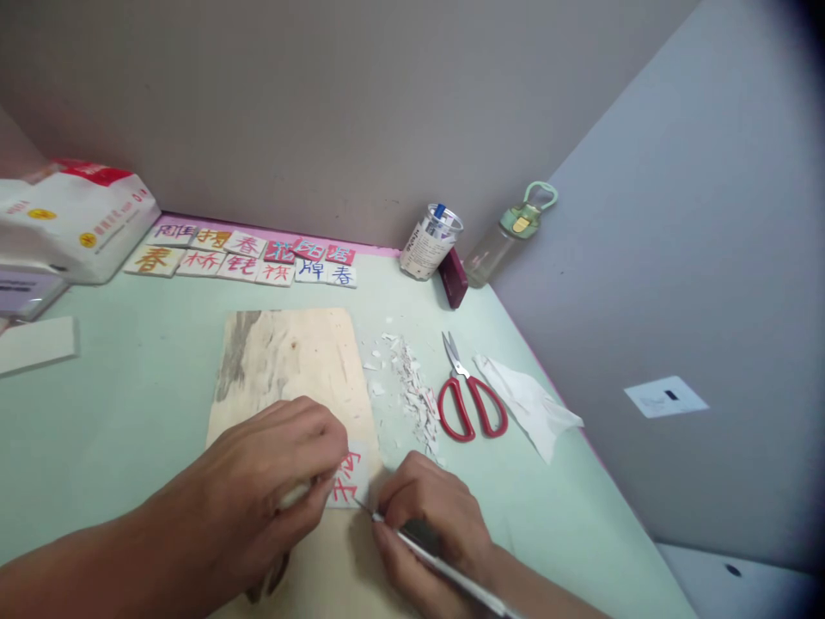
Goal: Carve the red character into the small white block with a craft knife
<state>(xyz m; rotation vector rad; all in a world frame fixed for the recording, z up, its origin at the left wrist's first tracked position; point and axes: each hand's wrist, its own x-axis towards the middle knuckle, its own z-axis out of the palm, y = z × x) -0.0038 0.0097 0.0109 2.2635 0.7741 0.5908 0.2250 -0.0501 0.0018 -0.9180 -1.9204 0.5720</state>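
A: Where are the hands?

B: Both at the near edge of the wooden board (pixel 293 361). The left hand (pixel 274 468) lies curled, fingers pressed down on a small white tile (pixel 351 477) with red characters, pinning it to the board. The right hand (pixel 429 516) pinches a thin metal craft knife (pixel 444 563) like a pen, its tip touching the tile's near right corner.

A: How much room is there around them?

B: To the left of the board the pale green table (pixel 129 404) is bare up to a white block (pixel 35 344) at the far left. To the right it is tighter: a trail of white shavings (pixel 412 387) runs just beside the board's right edge, then red-handled scissors (pixel 470 395), then a crumpled tissue (pixel 528 400) near the table's right edge.

A: And the far side?

B: Two rows of finished character tiles (pixel 248 254) line the far edge by the wall, a white bag (pixel 77 219) to their left, a jar (pixel 429 241) and a bottle (pixel 509 236) in the far right corner. Between those tiles and the board lies a bare strip.
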